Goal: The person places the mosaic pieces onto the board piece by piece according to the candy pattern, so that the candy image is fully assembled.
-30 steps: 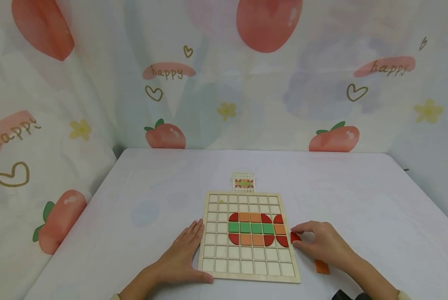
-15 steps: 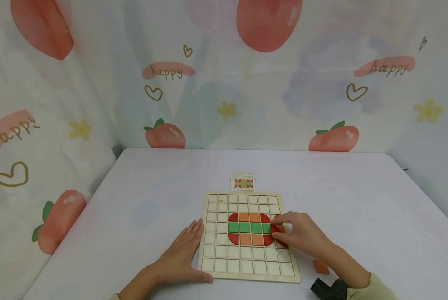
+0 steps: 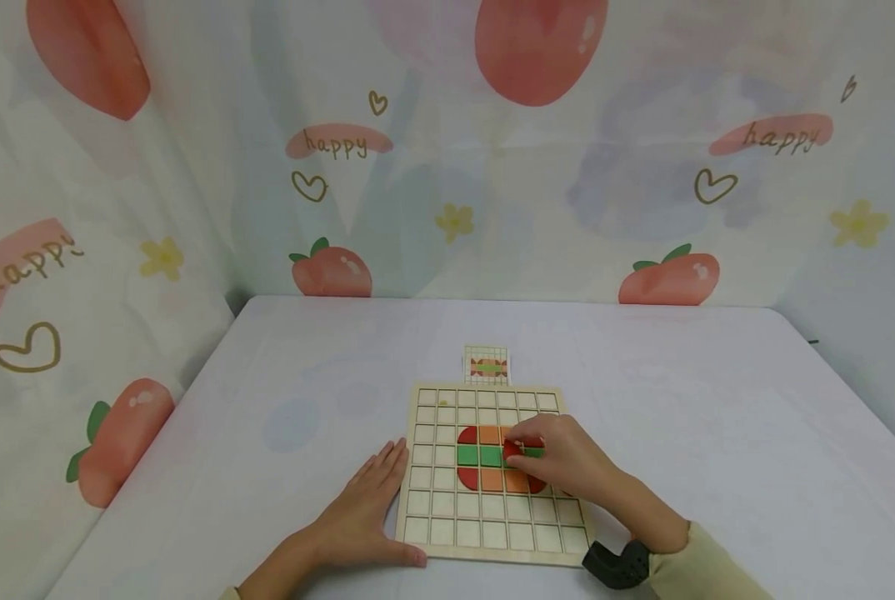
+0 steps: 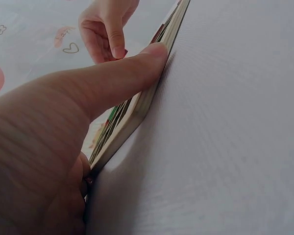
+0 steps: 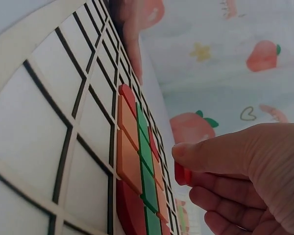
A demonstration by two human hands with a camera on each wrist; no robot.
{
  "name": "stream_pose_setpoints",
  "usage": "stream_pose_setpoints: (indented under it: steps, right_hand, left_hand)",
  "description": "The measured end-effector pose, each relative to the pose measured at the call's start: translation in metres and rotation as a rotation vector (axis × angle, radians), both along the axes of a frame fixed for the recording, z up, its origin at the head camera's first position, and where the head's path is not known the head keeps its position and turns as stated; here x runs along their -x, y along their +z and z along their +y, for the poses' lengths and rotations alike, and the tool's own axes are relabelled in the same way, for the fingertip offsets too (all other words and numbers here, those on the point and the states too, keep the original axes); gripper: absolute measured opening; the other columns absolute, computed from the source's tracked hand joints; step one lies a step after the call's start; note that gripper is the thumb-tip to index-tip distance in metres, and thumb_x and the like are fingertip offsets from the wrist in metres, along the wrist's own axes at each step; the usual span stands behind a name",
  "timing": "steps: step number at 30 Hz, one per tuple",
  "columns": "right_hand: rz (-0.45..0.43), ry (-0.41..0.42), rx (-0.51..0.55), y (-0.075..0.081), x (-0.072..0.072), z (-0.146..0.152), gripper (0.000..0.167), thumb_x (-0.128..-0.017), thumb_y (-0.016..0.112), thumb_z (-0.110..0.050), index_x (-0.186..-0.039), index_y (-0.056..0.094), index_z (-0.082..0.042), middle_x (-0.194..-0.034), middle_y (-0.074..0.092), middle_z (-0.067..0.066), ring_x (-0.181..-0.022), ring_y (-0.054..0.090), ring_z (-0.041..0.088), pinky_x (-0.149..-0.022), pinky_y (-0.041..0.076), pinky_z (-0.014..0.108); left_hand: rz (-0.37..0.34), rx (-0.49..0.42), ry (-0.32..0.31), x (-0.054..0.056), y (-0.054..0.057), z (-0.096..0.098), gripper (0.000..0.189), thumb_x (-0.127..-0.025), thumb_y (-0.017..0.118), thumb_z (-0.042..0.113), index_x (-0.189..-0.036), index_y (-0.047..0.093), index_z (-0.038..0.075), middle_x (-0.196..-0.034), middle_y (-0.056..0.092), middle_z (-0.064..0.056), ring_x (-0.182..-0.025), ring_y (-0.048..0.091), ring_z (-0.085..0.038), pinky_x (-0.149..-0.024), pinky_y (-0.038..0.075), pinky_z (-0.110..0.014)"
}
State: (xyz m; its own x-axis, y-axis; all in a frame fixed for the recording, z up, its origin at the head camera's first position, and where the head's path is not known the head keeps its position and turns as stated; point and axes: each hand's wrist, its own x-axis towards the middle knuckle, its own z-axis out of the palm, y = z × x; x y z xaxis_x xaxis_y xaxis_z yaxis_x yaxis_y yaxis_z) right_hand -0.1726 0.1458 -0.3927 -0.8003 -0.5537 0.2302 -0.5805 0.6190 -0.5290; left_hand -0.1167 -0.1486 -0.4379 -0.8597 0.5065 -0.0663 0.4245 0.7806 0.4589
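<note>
A square wooden grid board (image 3: 466,530) lies on the white table. My left hand (image 3: 361,508) rests at its near left corner, straight fingers along the left edge and thumb against the near edge. Thumb and fingertips of my right hand (image 3: 560,454) pinch a red tile (image 5: 181,174) with a curved side, held above the middle of the board in the right wrist view. Below it, green tiles (image 3: 477,456) form a row, with orange tiles (image 3: 490,480) and rounded red tiles (image 3: 467,477) on both sides. The right hand hides the pattern's right part.
A small pattern card (image 3: 487,352) lies just beyond the board's far edge. A black wrist device (image 3: 616,565) is on the right forearm near the board's near right corner. A printed cloth (image 3: 417,167) hangs behind the table.
My right hand has carried the red tile leftward from beside the board's right edge to over its middle. The loose orange tile on the table is now hidden. The left hand stays put.
</note>
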Motion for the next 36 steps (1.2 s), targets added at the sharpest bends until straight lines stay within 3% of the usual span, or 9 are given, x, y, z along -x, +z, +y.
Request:
stream_pose_setpoints:
  steps: [16, 20, 25, 36]
  right_hand:
    - [-0.031, -0.026, 0.01, 0.0, 0.014, -0.025, 0.023, -0.078, 0.074, -0.014, -0.098, 0.071, -0.003, -0.094, 0.068, 0.002, -0.094, 0.061, 0.021, -0.079, 0.05, 0.038]
    - [-0.012, 0.004, 0.034, 0.0, 0.015, -0.031, 0.021, -0.078, 0.074, -0.012, -0.096, 0.071, -0.003, -0.092, 0.068, 0.003, -0.09, 0.061, 0.019, -0.076, 0.051, 0.034]
    - [-0.048, 0.016, 0.059, -0.001, 0.017, -0.041, 0.021, -0.078, 0.073, -0.01, -0.096, 0.07, -0.001, -0.092, 0.068, 0.004, -0.088, 0.062, 0.02, -0.071, 0.051, 0.029]
    - [-0.077, 0.041, 0.045, -0.003, 0.025, -0.067, 0.021, -0.079, 0.072, -0.01, -0.098, 0.071, -0.001, -0.091, 0.069, 0.004, -0.083, 0.062, 0.015, -0.067, 0.051, 0.025]
  left_hand:
    - [0.002, 0.009, 0.001, 0.0, 0.0, 0.0, 0.124, -0.062, 0.051, 0.083, -0.147, 0.008, 0.004, -0.153, 0.004, -0.005, -0.138, -0.001, -0.019, -0.109, 0.01, -0.043]
    - [-0.012, -0.003, 0.0, 0.0, 0.0, 0.001, 0.123, -0.062, 0.052, 0.082, -0.148, 0.009, 0.005, -0.153, 0.004, -0.005, -0.138, -0.001, -0.019, -0.109, 0.01, -0.044]
    - [-0.022, -0.005, -0.006, -0.001, -0.001, 0.0, 0.123, -0.062, 0.052, 0.082, -0.147, 0.009, 0.004, -0.153, 0.004, -0.005, -0.138, -0.001, -0.019, -0.109, 0.009, -0.043]
    - [0.021, -0.021, -0.029, -0.001, 0.002, -0.001, 0.122, -0.064, 0.055, 0.079, -0.147, 0.008, 0.002, -0.153, 0.004, -0.009, -0.138, 0.0, -0.022, -0.109, 0.009, -0.044]
